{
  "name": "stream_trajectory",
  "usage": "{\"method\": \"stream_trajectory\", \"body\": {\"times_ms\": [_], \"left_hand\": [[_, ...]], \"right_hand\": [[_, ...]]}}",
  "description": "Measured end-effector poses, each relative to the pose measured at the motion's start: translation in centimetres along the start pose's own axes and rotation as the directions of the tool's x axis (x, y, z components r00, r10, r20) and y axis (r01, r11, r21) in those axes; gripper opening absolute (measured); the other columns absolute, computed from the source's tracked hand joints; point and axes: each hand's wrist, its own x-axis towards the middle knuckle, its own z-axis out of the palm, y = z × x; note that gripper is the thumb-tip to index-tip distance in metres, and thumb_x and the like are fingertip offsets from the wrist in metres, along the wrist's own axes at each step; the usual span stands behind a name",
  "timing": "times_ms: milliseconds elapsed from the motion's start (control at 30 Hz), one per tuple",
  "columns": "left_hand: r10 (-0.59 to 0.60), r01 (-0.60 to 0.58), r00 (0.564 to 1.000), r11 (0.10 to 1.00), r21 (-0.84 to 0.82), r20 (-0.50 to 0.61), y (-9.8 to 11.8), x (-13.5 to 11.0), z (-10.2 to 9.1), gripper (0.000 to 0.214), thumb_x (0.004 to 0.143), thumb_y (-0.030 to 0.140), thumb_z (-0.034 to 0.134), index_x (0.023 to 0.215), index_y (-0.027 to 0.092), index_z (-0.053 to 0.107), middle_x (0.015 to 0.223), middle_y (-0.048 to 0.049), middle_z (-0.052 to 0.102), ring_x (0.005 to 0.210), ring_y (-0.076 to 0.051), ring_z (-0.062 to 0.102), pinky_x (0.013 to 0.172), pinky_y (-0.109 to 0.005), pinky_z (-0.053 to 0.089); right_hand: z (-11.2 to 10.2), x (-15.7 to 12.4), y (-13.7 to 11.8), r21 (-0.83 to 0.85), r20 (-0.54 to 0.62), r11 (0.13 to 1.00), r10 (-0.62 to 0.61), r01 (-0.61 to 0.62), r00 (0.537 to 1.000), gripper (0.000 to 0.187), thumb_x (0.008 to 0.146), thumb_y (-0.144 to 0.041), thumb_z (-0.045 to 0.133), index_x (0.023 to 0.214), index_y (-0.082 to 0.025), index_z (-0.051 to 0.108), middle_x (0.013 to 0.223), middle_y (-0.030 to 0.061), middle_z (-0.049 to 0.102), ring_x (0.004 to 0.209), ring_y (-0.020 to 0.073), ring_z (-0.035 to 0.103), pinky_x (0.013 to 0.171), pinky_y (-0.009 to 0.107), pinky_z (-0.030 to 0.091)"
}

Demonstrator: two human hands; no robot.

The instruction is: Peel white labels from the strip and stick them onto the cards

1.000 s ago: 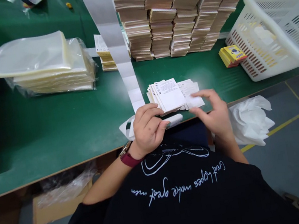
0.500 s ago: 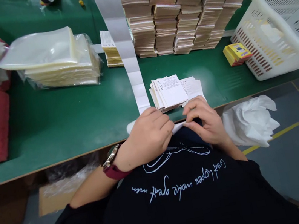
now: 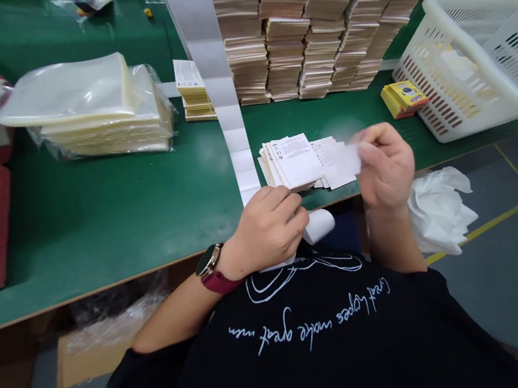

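My left hand (image 3: 272, 226) is closed around a long white label strip (image 3: 222, 94) at the table's front edge. The strip runs from the far side of the table down to my fingers, and a curled part of it shows beside my knuckles. Between thumb and fingers, my right hand (image 3: 387, 162) pinches a small white label (image 3: 348, 158), slightly blurred. That label is over the right side of a loose pile of white printed cards (image 3: 298, 159), which lies just beyond my hands.
Tall card stacks (image 3: 289, 50) stand at the back. At right is a white plastic basket (image 3: 480, 64), with small yellow boxes (image 3: 404, 98) beside it. Bagged clear sleeves (image 3: 98, 121) and a short card stack (image 3: 195, 92) lie left of the strip. A white bag (image 3: 443, 209) is below the table edge.
My right hand has moved up and to the right, away from my left, with a small label now in its fingers. The curled white paper beside my left hand has come into view.
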Motion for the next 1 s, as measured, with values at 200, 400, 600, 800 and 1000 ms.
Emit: {"method": "stream_trajectory", "body": {"times_ms": [200, 400, 600, 800, 1000], "left_hand": [[-0.028, 0.021, 0.994, 0.998, -0.064, -0.108, -1.8, -0.7, 1.8, 0.010, 0.080, 0.008, 0.049, 0.076, 0.016, 0.054, 0.106, -0.0124, 0.063, 0.105, -0.025, 0.057, 0.090, -0.046, 0.053], [-0.063, 0.049, 0.990, 0.992, -0.115, -0.129, -2.1, -0.9, 2.3, 0.010, 0.081, 0.009, 0.048, 0.079, 0.017, 0.053, 0.104, -0.0105, 0.063, 0.103, -0.023, 0.058, 0.085, -0.043, 0.056], [-0.088, 0.080, 0.992, 0.993, -0.084, -0.092, -2.1, -1.0, 2.6, 0.009, 0.083, 0.011, 0.047, 0.079, 0.018, 0.053, 0.116, -0.0125, 0.062, 0.103, -0.024, 0.058, 0.083, -0.043, 0.055], [-0.099, 0.095, 0.993, 0.993, -0.064, -0.064, -2.0, -1.1, 2.7, 0.009, 0.082, 0.011, 0.049, 0.076, 0.017, 0.054, 0.116, -0.0118, 0.065, 0.102, -0.024, 0.059, 0.084, -0.041, 0.055], [-0.113, 0.108, 0.992, 0.991, -0.081, -0.060, -2.0, -1.2, 2.8, 0.010, 0.084, 0.014, 0.048, 0.077, 0.017, 0.055, 0.117, -0.0101, 0.065, 0.103, -0.023, 0.060, 0.084, -0.041, 0.056]], "right_hand": [[2.3, 2.1, 2.7, 0.025, 0.135, 0.937, 0.343, -0.350, 0.929, 0.020, 0.071, -0.032, 0.071, 0.070, -0.021, 0.055, 0.062, -0.0054, 0.052, 0.055, 0.0077, 0.044, 0.052, 0.024, 0.035], [3.1, 2.0, 2.8, -0.028, 0.182, 0.927, 0.374, -0.375, 0.909, 0.012, 0.069, -0.024, 0.069, 0.068, -0.019, 0.058, 0.056, -0.0069, 0.052, 0.051, 0.0070, 0.043, 0.051, 0.025, 0.032], [3.2, 1.9, 2.3, -0.194, 0.161, 0.934, 0.333, -0.301, 0.929, 0.008, 0.071, -0.021, 0.063, 0.067, -0.019, 0.056, 0.058, -0.0065, 0.053, 0.054, 0.0075, 0.043, 0.053, 0.025, 0.034], [3.6, 0.9, 1.6, -0.544, 0.182, 0.838, 0.160, -0.036, 0.970, 0.007, 0.078, -0.018, 0.054, 0.071, -0.021, 0.053, 0.064, -0.0042, 0.056, 0.062, 0.0115, 0.050, 0.069, 0.032, 0.039], [2.3, 0.9, 2.3, -0.697, 0.117, 0.716, 0.175, -0.045, 0.978, 0.023, 0.080, -0.043, 0.063, 0.086, -0.022, 0.057, 0.067, -0.0017, 0.058, 0.066, 0.0157, 0.053, 0.072, 0.035, 0.039]]}}
